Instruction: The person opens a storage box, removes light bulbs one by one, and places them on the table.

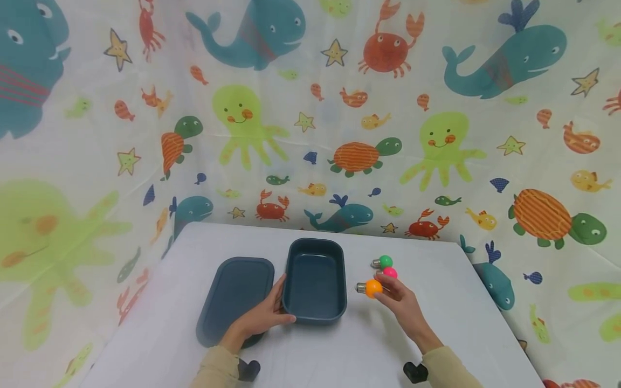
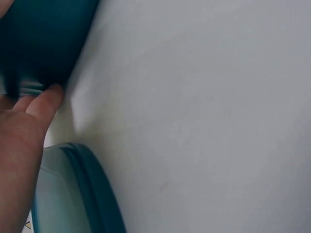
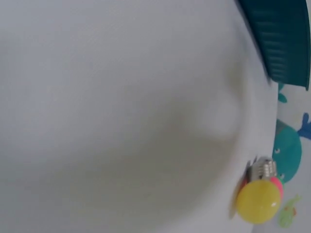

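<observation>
A dark blue rectangular container stands with its hollow side up on the white table, near the middle. My left hand rests at its near left corner, fingers fairly straight along the left wall and thumb by the front wall. In the left wrist view, the fingers touch the container's outer side. To the right of the container, my right hand pinches an orange light bulb, its silver screw base pointing left. In the right wrist view this bulb looks yellow.
A matching blue lid lies flat left of the container, partly behind my left forearm. A green bulb and a pink bulb lie just beyond my right hand. A curtain printed with sea animals hangs around the table.
</observation>
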Tool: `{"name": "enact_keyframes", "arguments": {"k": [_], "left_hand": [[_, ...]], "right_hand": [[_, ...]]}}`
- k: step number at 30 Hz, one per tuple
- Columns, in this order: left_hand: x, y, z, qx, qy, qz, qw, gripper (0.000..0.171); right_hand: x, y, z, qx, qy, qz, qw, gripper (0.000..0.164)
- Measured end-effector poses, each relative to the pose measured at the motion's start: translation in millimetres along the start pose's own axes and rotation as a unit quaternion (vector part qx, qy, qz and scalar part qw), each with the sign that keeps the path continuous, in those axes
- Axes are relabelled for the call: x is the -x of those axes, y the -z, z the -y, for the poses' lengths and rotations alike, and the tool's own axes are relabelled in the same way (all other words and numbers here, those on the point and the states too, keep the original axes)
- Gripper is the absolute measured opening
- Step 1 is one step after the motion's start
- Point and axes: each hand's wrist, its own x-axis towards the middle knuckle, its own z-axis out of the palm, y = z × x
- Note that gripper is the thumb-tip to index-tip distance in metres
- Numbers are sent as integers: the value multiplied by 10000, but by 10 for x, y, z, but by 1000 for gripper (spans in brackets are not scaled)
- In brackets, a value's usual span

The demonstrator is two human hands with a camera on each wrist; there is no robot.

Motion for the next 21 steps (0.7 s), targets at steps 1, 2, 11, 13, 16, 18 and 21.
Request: {"name": "enact_keyframes", "arguments": {"k": [1,2,11,13,16,18,21], "left_hand": [[0,0,1,-19,-12,-2,10000,111],[-1,0,6,-45,-7,-9,10000,111],[-8,-11,29,0,15,-7,10000,112],[-7,-13,27,22,16,2,10000,111],[-9,-17,18,24,-12,-9,10000,111],[-11,-22,14,4,-11,-18,10000,111],[-16,-28,12,-29,-18,-27,10000,111]], "right_hand": [[7,18,-7,-18,5,-2,10000,62],[14,36,-17,-28,16,11,10000,63],[67,172,-108,-117,-137,-79,9998,61],[74,199,-117,-84,-158,-121,9998,61],[79,232,-135,-25,-211,-178,9996,62],[80,257,-154,31,-259,-200,9995,63],[88,294,-187,117,-303,-250,9992,64]]}}
